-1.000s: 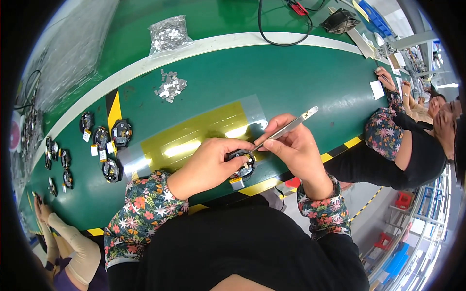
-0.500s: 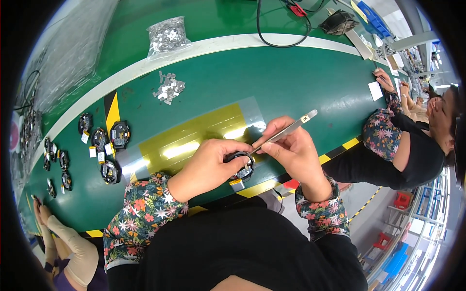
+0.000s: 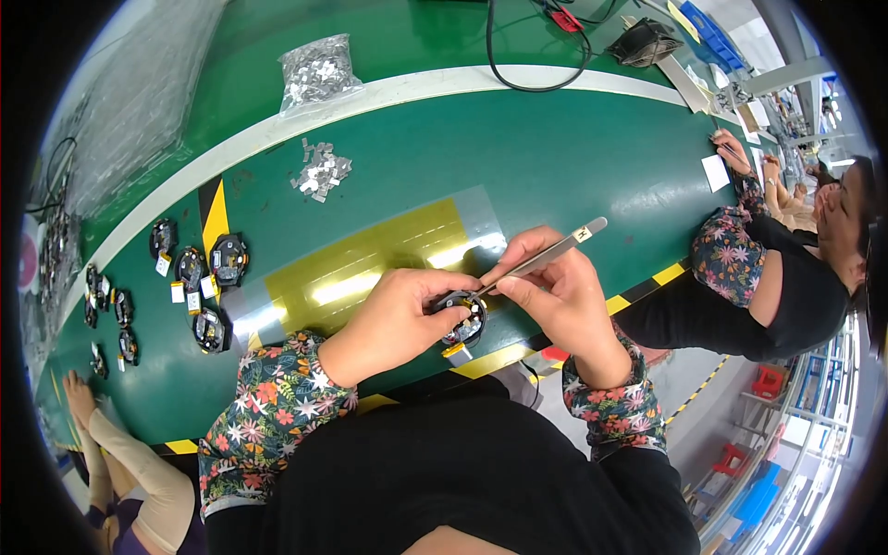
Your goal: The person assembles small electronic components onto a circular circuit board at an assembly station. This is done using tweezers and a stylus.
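My left hand (image 3: 393,314) is closed on a small round black device housing (image 3: 474,326), thumb and fingers gripping its left side near the table's front edge. Inside the housing, small electronic parts show, partly covered by my thumb. A small silver-and-yellow battery (image 3: 456,353) sticks out at its near side. Between the thumb and fingers of my right hand (image 3: 560,291) is a pair of metal tweezers (image 3: 553,252), slanting from upper right down to the housing's rim. The tips are at the rim; whether they pinch anything is too small to tell.
A yellow translucent sheet (image 3: 370,264) lies beyond my hands. Several similar housings (image 3: 211,328) with batteries sit to the left. Farther off are a pile of small grey-white pieces (image 3: 322,173) and a plastic bag (image 3: 317,72) of them. Co-workers (image 3: 768,268) sit on both sides.
The tweezers' rear end has dipped slightly and shifted right, with the tips still at the housing. At far left, a co-worker's hand has moved. My left hand has barely moved.
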`<state>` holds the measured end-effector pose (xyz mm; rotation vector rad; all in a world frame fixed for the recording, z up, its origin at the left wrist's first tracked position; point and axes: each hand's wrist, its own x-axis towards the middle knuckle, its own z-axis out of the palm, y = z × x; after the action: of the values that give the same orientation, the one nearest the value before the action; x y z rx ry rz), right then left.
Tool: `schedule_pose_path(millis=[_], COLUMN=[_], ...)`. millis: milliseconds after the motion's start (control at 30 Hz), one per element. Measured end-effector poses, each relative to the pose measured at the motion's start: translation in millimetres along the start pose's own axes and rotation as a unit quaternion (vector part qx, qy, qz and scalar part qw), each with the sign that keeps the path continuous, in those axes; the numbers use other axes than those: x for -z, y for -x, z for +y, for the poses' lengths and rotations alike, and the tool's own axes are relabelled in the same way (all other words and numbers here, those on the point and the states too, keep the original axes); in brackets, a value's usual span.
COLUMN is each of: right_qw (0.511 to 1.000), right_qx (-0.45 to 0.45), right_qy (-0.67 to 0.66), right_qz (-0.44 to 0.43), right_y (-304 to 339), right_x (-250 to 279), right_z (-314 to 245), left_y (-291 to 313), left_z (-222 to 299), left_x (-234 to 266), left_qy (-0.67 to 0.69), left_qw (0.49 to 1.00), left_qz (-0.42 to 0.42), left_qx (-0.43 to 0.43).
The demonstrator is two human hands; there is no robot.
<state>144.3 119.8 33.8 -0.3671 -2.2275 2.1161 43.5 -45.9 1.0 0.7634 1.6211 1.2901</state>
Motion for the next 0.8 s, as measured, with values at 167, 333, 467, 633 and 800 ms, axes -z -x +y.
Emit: schedule_pose_path(millis=[167,333,467,633,800], right_qw=[1.0,1.0,1.0,0.994,0.983], right_qx=[-0.009,-0.01,-0.003,0.051,0.095], right_qy=[-0.016,-0.026,-0.02,0.099,0.155], right_qz=[0.001,0.002,0.0,-0.017,-0.002], right_y=[-1,-1,-1,0,1], right_x=[1,1,1,5,3], right_z=[1,3,2,1,-5], left_y=[-1,-1,-3,-4,-4], left_z=[2,-2,-5,-1,2], left_x=[0,0,2,6,8], left_qy=[0.004,0.013,0.093,0.082,0.11], left_qw=[1.0,1.0,0.995,0.996,0.993], left_qz=[-0.001,-0.006,-0.02,-0.032,-0.031], left_qx=[-0.005,0.008,0.01,0.028,0.03])
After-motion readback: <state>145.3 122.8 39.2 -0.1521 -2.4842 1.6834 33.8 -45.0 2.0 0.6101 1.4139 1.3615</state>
